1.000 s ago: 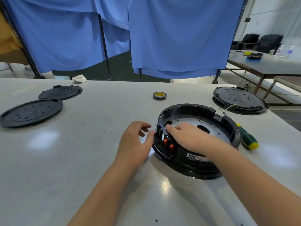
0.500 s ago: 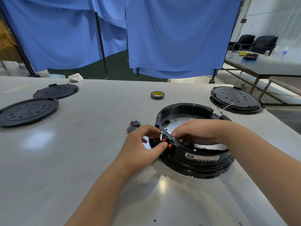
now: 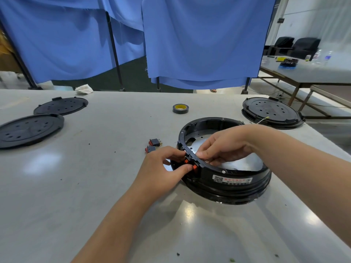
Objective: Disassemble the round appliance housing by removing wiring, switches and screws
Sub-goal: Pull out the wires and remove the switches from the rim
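Note:
The round black housing (image 3: pixel 233 180) lies on the grey table, open side up, with a silver plate inside and a label on its near wall. Two red rocker switches (image 3: pixel 190 164) sit in its left wall. My left hand (image 3: pixel 163 168) pinches those switches from outside with thumb and forefinger. My right hand (image 3: pixel 224 149) reaches over the rim and grips the backs of the switches from inside. Two loose red switches (image 3: pixel 153 145) lie on the table just left of the housing.
A roll of black tape (image 3: pixel 180 108) lies beyond the housing. Two black round covers (image 3: pixel 30 130) rest at the far left, another housing (image 3: pixel 272 112) at the far right by the table edge. Blue curtains hang behind the table.
My right hand has lifted from flat inside the housing to a curled grip at the rim. My left hand moved from the table onto the switches. The housing has tipped slightly.

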### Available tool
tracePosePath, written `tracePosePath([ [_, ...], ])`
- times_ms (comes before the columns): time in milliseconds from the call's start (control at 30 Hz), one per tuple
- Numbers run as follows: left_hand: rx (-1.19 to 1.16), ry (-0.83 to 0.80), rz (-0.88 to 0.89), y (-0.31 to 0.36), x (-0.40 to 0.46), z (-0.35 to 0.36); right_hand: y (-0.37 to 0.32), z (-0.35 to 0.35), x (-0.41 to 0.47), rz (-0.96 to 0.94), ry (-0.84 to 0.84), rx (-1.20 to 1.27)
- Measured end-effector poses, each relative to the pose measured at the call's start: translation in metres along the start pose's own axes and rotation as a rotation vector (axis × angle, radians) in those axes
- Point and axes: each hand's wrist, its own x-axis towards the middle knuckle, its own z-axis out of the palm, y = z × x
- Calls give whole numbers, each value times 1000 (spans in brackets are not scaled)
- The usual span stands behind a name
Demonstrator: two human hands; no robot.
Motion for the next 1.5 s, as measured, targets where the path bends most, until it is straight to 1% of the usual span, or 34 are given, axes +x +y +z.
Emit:
tracePosePath([
  [167,7,-3,4,0,1,0,-4,-4,1,29,-47,7],
  [467,6,-8,21,2,0,-1,-10,2,-1,59,-18,-35],
  [567,11,-25,17,1,1,-1,-15,10,1,85,36,-33],
  [667,12,-22,17,-1,1,0,-18,20,8,76,107,-178],
  [767,13,-16,24,-2,1,0,-22,25,11,77,112,-255],
  [1233,22,-11,30,-2,0,1,-22,23,11,112,46,-245],
  [1500,15,-5,42,-2,0,2,-19,21,15,95,59,-218],
])
